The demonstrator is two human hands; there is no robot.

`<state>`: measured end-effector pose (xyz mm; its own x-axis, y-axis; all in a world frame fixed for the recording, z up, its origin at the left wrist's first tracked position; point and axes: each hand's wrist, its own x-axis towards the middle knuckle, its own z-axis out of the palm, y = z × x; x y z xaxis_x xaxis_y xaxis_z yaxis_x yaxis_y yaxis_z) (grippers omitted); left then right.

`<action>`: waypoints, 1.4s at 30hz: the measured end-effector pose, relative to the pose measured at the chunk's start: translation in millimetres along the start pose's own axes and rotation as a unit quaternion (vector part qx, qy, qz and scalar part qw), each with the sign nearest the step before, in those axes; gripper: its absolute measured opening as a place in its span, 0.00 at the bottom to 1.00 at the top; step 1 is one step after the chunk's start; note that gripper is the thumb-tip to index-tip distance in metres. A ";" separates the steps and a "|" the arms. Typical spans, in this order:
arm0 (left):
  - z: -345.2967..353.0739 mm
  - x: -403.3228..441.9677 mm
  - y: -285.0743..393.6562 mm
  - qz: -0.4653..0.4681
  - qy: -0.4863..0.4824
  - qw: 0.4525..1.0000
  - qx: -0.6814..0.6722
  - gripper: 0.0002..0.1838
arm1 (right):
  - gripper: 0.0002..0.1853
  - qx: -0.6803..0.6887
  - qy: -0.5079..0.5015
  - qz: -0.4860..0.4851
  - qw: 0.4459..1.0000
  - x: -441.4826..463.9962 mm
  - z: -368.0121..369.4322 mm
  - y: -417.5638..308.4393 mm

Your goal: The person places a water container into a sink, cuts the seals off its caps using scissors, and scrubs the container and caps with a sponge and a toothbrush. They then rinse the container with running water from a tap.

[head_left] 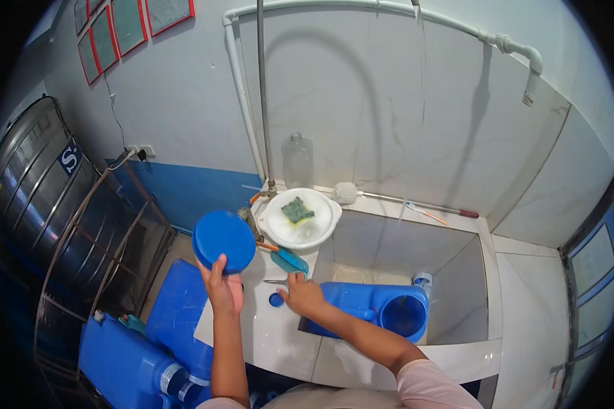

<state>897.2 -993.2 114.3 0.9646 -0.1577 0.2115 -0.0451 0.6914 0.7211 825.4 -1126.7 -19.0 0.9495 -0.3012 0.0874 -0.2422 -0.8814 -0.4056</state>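
Observation:
A round blue lid [224,240] is raised over the counter's left edge, and my left hand [224,290] is closed on its lower rim. My right hand [302,294] is low over the white counter, its fingers curled at a thin metal blade-like tool [274,281]; what lies inside the fingers is hidden. Just beyond those fingertips is a teal brush [290,260] with an orange handle. A small blue cap [275,299] rests left of my right thumb. Under my right forearm, a blue water jug [361,300] lies on its side in the tiled basin, its wide mouth facing me.
A white basin of suds [259,218] holds a green sponge [297,210]. Behind it stands a clear bottle [297,162]. A long-handled brush [409,202] lies along the back ledge. Blue jugs [126,358] crowd the lower left, near a steel tank [44,191].

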 end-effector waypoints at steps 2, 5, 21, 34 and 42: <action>-11.9 -4.0 5.1 -0.026 -0.002 1.000 0.014 0.36 | 0.28 0.030 -0.049 -0.043 0.997 19.2 -7.6 -5.7; -26.2 -12.2 0.6 -0.086 0.011 0.996 -0.008 0.34 | 0.21 0.111 -0.049 0.003 0.993 89.7 -75.4 1.8; 57.5 -19.6 -170.9 -0.466 -0.095 0.862 -0.176 0.20 | 0.17 0.261 0.146 -0.118 0.947 50.1 -102.0 124.2; 99.8 -56.9 -252.9 -0.471 -0.160 0.852 -0.161 0.26 | 0.22 0.136 0.242 -0.083 0.957 -12.0 -118.4 148.3; 115.1 -51.9 -223.3 -0.443 -0.171 0.874 -0.104 0.27 | 0.24 0.140 0.241 -0.027 0.960 -52.5 -106.3 154.4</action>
<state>827.3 -1220.6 18.3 0.4607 -0.8733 -0.1584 0.7627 0.2983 0.5738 716.9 -1285.7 10.6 0.7408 -0.4502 0.4985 -0.0674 -0.7882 -0.6117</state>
